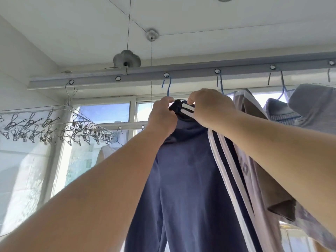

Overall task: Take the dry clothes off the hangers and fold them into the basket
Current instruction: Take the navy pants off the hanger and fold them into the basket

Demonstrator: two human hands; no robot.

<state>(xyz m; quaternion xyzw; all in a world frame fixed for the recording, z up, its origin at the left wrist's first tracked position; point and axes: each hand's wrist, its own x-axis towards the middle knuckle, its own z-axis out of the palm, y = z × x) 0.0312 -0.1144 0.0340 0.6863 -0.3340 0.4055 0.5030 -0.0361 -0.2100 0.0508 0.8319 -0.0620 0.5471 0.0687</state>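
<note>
A navy blue garment [183,171] with white stripes down its right side hangs from a blue hanger hook [169,86] on the grey drying rail [181,72]. Both my arms reach up to its collar. My left hand [161,117] pinches the dark collar edge from the left. My right hand [209,106] pinches the striped collar part from the right. The hanger's body is hidden inside the garment. No basket is in view.
A brown and lilac shirt [254,160] and a grey polo [307,108] hang on the rail to the right. A metal clip hanger [54,128] with several pegs hangs at left. Windows [105,113] lie behind, the white ceiling above.
</note>
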